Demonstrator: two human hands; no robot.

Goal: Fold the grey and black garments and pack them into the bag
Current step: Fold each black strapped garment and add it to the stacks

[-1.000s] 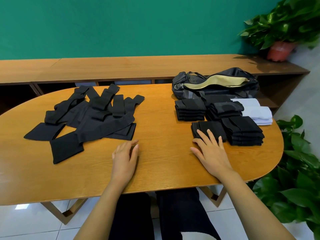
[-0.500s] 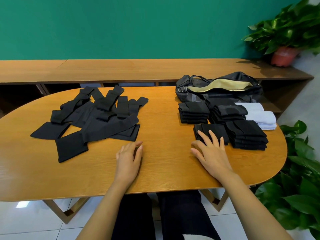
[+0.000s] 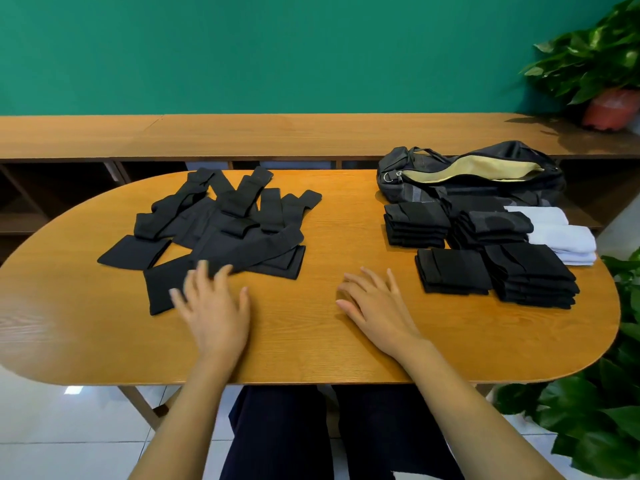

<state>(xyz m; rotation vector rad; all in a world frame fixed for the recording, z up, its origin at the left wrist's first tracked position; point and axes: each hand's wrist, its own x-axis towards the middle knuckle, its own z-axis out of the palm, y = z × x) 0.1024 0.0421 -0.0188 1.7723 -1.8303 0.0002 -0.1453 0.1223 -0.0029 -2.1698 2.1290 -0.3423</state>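
The left hand [image 3: 214,308] was open with fingers spread, its blurred fingertips at the near edge of the loose black garments [image 3: 221,230] on the table's [image 3: 304,344] left side. The right hand [image 3: 377,306] lay flat and open, holding nothing, near the folded black stacks [image 3: 519,271]. The open bag [image 3: 485,181] sat far right, behind the stacks

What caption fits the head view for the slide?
Left hand at the edge of the unfolded black garments, right hand open on the table; folded stacks sit before the open bag.
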